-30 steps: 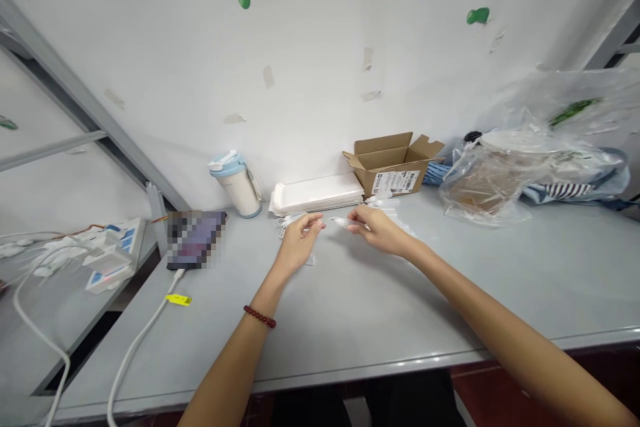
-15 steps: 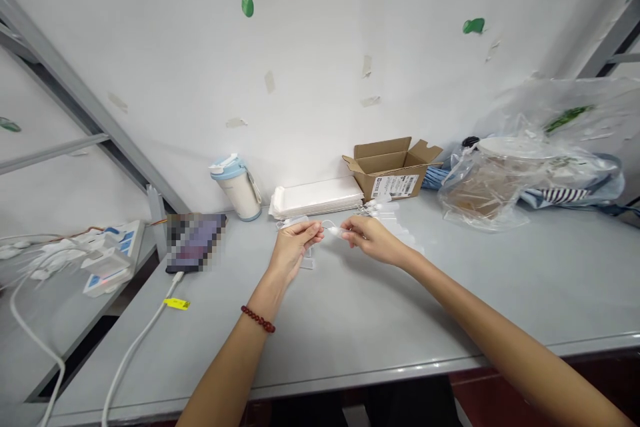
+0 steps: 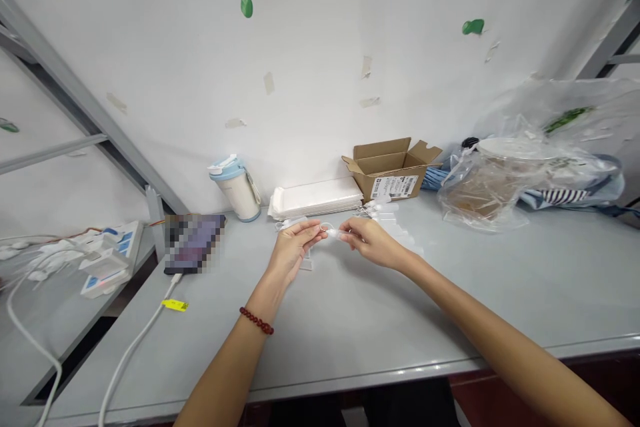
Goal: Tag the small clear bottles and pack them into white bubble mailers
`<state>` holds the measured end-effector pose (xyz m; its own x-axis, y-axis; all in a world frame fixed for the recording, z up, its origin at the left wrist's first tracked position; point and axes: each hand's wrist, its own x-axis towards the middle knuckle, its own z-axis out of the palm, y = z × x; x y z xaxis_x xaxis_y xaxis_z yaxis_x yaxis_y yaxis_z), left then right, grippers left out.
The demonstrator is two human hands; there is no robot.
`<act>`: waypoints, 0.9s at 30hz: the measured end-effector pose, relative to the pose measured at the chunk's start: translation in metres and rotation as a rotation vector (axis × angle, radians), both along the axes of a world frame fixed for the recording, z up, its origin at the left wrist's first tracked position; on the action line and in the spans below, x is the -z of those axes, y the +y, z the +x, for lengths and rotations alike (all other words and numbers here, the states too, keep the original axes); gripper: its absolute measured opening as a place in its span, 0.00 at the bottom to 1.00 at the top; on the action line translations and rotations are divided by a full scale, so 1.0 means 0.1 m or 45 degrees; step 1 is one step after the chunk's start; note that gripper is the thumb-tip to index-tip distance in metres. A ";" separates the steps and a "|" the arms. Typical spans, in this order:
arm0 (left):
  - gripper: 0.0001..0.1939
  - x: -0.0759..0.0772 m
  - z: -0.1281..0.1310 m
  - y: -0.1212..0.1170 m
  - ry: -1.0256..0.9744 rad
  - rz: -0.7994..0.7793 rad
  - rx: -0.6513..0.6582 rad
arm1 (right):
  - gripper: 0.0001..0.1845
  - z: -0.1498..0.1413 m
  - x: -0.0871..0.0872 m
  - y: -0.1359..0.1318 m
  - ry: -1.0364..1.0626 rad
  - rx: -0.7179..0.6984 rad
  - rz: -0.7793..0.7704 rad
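The white wall stood behind, with scraps of tape and two green patches in its middle stretch. Before it ran the grey table. A clear bag sat crumpled at the back right, blue cloth beside it. Left of the bag stood an open carton, flaps up and label facing front, and just beside that lay a stack of white packs.

Over the table, the left hand had thumb and forefinger pinched together at the left end of a small white piece; which part they gripped was too small to tell. The right hand was nearly closed, its fingertips pinching the other end.

A blue-lidded cup stood left of the stack. The phone lay farther left, a white cable at its near end. Clear pieces lay behind the right hand. The left wrist wore a red bracelet. A yellow tag hung on the cable. Smallest, the white piece was held between both hands, above the table, with a thin loop arching over it.
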<state>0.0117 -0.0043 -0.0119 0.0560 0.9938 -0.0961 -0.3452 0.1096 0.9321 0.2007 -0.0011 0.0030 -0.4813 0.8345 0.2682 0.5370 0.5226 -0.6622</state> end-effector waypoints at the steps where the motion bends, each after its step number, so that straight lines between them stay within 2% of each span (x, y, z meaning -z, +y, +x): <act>1: 0.08 0.00 0.00 0.00 -0.005 0.001 0.004 | 0.06 0.00 0.00 0.00 0.009 0.001 0.010; 14: 0.08 0.00 -0.01 0.00 0.014 0.011 -0.020 | 0.07 0.01 0.03 0.02 -0.012 0.037 0.022; 27: 0.20 0.00 0.06 -0.05 0.255 0.086 -0.093 | 0.08 -0.05 0.23 0.04 -0.060 0.072 0.127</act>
<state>0.0181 -0.0094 -0.0116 -0.0297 0.9991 -0.0312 -0.1574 0.0261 0.9872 0.1959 0.0027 -0.0196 -0.4481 0.8311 0.3294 0.5967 0.5524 -0.5821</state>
